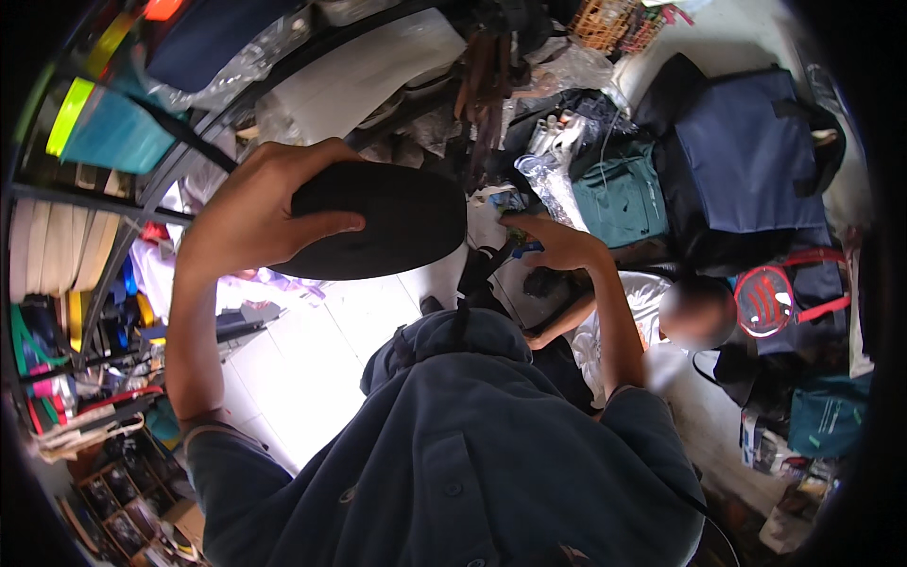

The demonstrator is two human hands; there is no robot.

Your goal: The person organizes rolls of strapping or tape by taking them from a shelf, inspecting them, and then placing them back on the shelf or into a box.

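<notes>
My left hand (250,213) grips a large black oval roll (387,222) by its left end, with the thumb across its near face and the fingers round its far edge. What the roll is made of is too dark to tell. To its right, my right hand (567,248) is bent inward, its fingers closing around something small; a bit of blue (527,249) shows at the thumb. Just below those fingers hangs a black strap (479,269), close to my shirt front. Whether the strap runs to the roll is hidden.
A person in a white shirt (619,326) sits low at my right. Behind them stand a navy bag (746,151) and a green bag (624,198). Shelves with strap rolls (61,246) line the left. White floor tiles (321,350) lie below me.
</notes>
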